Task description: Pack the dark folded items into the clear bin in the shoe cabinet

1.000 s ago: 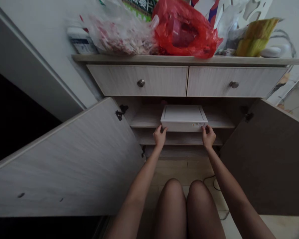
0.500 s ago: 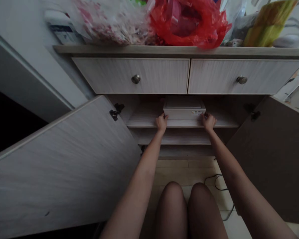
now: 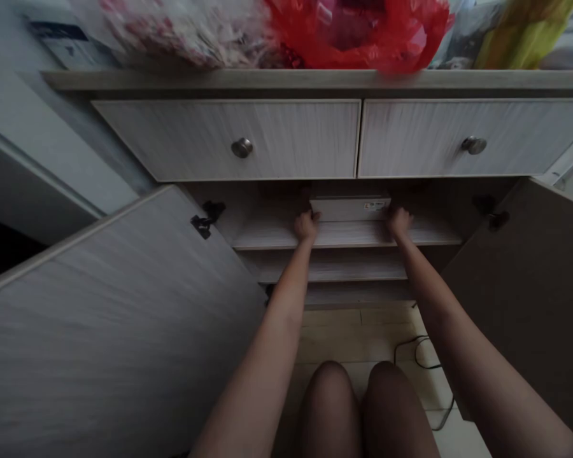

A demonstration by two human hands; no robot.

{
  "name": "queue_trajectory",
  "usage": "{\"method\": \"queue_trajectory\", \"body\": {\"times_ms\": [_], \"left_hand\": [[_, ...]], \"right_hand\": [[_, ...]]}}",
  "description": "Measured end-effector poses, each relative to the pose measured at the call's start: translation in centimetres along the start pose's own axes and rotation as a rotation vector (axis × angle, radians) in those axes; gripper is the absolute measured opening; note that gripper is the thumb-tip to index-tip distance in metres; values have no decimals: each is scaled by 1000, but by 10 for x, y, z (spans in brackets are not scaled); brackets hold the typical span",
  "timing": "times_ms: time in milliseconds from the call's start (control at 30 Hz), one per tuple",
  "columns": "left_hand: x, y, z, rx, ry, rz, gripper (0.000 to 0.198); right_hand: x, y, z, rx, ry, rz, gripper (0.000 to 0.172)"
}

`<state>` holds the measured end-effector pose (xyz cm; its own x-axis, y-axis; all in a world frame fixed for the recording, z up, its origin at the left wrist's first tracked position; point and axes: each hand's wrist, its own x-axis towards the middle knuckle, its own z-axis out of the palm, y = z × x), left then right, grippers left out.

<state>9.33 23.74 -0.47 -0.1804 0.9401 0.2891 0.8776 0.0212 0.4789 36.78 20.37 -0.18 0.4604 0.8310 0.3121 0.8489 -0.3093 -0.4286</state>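
Note:
A flat white box [image 3: 349, 208] with a small label on its front lies on the upper shelf [image 3: 277, 234] of an open wooden cabinet, mostly tucked under the drawers. My left hand [image 3: 306, 225] is closed on the box's left front corner. On the right front corner my right hand [image 3: 399, 222] is closed the same way. Both arms reach straight forward over my knees [image 3: 363, 407].
Both cabinet doors stand wide open, the left door [image 3: 109, 318] and the right door [image 3: 530, 286]. Two drawers with round knobs [image 3: 242, 147] sit above. On top lie a red plastic bag [image 3: 363, 32] and other bags. A black cable [image 3: 424, 356] runs on the tiled floor.
Both hands have pushed the white box back along the shelf, so only its front edge shows under the drawers. The view has moved closer to the cabinet.

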Motion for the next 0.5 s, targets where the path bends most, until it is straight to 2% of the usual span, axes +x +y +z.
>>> {"method": "queue_trajectory", "body": {"times_ms": [133, 333, 433, 500], "left_hand": [[5, 2, 1, -3, 5, -13, 31], [14, 3, -1, -35, -51, -55, 28], [18, 1, -2, -103, -65, -79, 22], [18, 1, -3, -181, -50, -38, 20]], "right_hand": [[7, -1, 5, -17, -16, -14, 41], [12, -5, 7, -42, -32, 18, 42], [12, -4, 4, 15, -34, 28, 40], [14, -4, 1, 135, -44, 40, 42]]}}
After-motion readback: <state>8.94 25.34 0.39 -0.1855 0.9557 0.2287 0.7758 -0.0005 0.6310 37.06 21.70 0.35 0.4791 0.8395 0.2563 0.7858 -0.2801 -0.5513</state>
